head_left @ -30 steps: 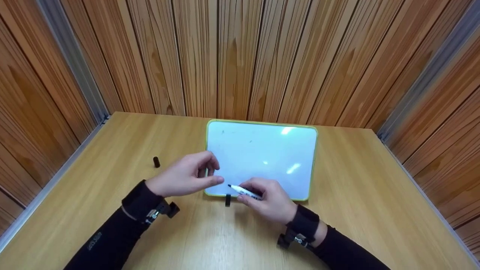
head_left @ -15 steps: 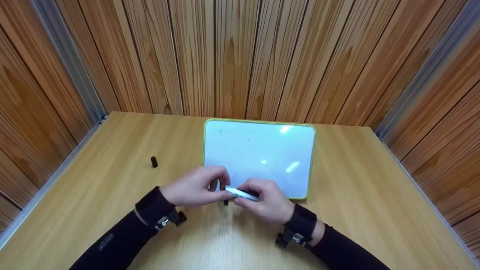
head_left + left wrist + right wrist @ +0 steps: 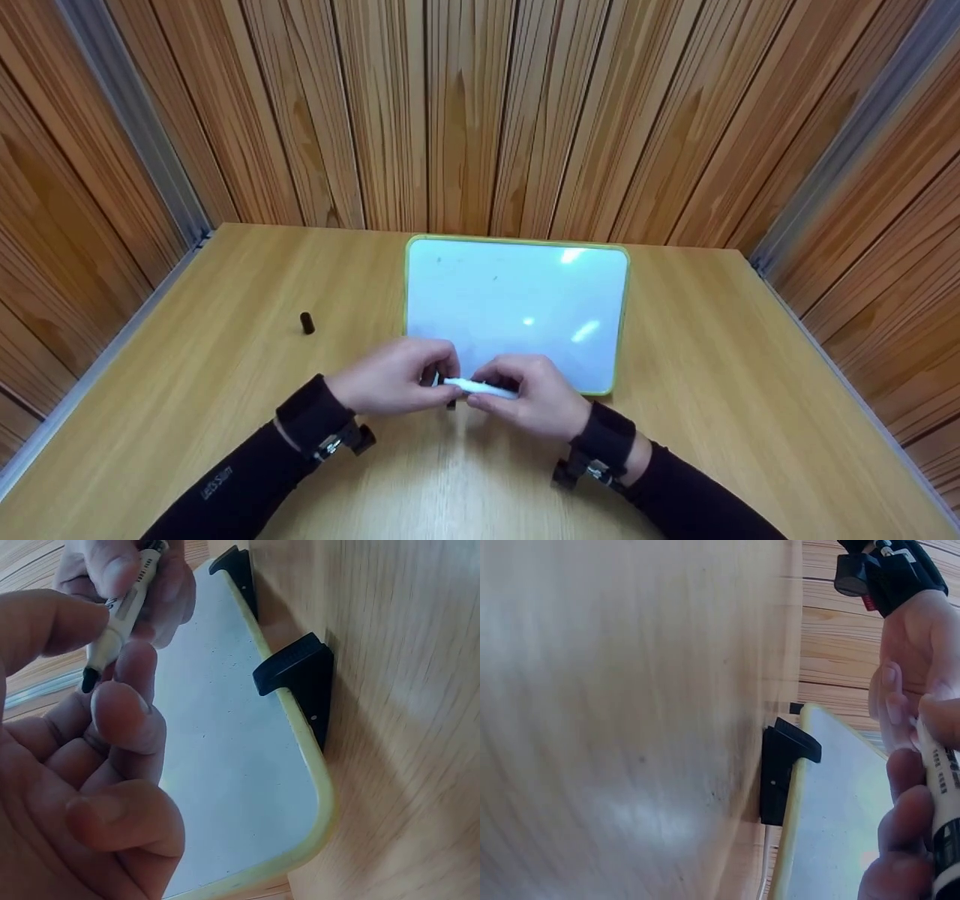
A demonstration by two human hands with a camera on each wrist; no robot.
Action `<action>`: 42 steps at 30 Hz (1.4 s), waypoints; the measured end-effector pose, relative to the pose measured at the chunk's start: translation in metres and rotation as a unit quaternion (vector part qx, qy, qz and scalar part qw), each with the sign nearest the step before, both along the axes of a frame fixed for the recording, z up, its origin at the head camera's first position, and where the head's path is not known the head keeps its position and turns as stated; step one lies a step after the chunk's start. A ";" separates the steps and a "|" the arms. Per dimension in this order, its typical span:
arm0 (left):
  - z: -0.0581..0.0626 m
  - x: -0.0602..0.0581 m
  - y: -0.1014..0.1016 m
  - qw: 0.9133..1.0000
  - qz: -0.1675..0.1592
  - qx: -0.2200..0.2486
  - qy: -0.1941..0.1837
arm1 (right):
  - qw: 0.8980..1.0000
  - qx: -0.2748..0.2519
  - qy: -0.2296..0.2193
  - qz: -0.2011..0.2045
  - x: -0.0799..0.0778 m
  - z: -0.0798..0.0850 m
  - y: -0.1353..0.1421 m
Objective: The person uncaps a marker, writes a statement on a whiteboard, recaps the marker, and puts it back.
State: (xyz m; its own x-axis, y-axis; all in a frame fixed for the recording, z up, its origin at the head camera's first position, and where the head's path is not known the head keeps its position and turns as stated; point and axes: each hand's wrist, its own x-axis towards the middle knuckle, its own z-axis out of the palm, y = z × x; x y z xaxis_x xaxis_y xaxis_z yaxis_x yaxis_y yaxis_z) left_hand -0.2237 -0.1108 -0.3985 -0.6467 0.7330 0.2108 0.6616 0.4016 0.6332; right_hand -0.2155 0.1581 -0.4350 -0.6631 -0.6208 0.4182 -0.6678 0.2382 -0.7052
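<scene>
A white marker (image 3: 486, 389) with a bare black tip is held level in front of the whiteboard (image 3: 517, 300). My right hand (image 3: 538, 397) grips its barrel, fingers and thumb curled round it. My left hand (image 3: 397, 376) pinches the marker's front end between thumb and fingers. In the left wrist view the marker (image 3: 120, 626) points its black tip into the left palm. The right wrist view shows the printed barrel (image 3: 939, 765) and a black band behind it. Faint small marks dot the whiteboard's upper left.
A small black cap (image 3: 307, 323) stands or lies on the wooden table (image 3: 247, 292) left of the board. Black clip-like feet (image 3: 296, 682) hold the board's yellow-green lower edge. Wood-panelled walls (image 3: 465, 112) close in the back and sides.
My left hand has come right and down from beside the board and taken hold of the marker's front end. The right hand has barely moved, still gripping the barrel.
</scene>
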 end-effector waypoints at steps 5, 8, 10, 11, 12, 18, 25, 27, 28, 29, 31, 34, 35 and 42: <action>0.000 -0.002 0.000 1.000 0.011 0.006 0.000 | 0.998 -0.023 -0.055 -0.016 -0.002 0.006 0.008; 0.000 -0.004 -0.001 1.000 0.014 0.018 0.008 | 0.993 -0.056 -0.096 -0.029 -0.004 0.009 0.012; 0.000 -0.005 -0.002 0.999 0.017 0.030 0.012 | 0.989 -0.082 -0.119 -0.030 -0.005 0.010 0.015; -0.001 -0.005 -0.002 0.999 0.018 0.035 0.014 | 0.987 -0.096 -0.130 -0.026 -0.006 0.009 0.016; -0.001 -0.006 -0.002 0.999 0.019 0.042 0.016 | 0.984 -0.110 -0.138 -0.020 -0.006 0.009 0.017; -0.004 -0.004 0.000 0.996 0.027 0.082 0.011 | 0.954 -0.217 -0.195 0.063 -0.008 0.008 0.016; -0.004 0.001 0.004 0.994 0.015 0.108 0.020 | 0.947 -0.235 -0.199 0.094 -0.004 0.003 0.011; -0.005 0.001 0.005 0.994 0.018 0.103 0.021 | 0.951 -0.227 -0.194 0.085 -0.004 0.002 0.010; -0.005 0.001 0.005 0.994 0.019 0.102 0.022 | 0.953 -0.223 -0.190 0.080 -0.004 0.001 0.010; -0.005 0.000 0.005 0.994 0.021 0.102 0.024 | 0.955 -0.219 -0.189 0.074 -0.004 0.001 0.010; -0.004 -0.001 0.004 0.994 0.026 0.105 0.031 | 0.958 -0.210 -0.188 0.057 -0.004 0.003 0.010; -0.002 -0.004 0.002 0.990 0.037 0.123 0.060 | 0.961 -0.201 -0.189 0.039 -0.005 0.004 0.012; -0.001 -0.005 0.000 0.988 0.044 0.131 0.073 | 0.961 -0.198 -0.189 0.035 -0.005 0.005 0.012; 0.000 -0.014 -0.007 0.956 0.160 0.200 0.143 | 0.965 -0.186 -0.185 0.024 -0.007 0.005 0.017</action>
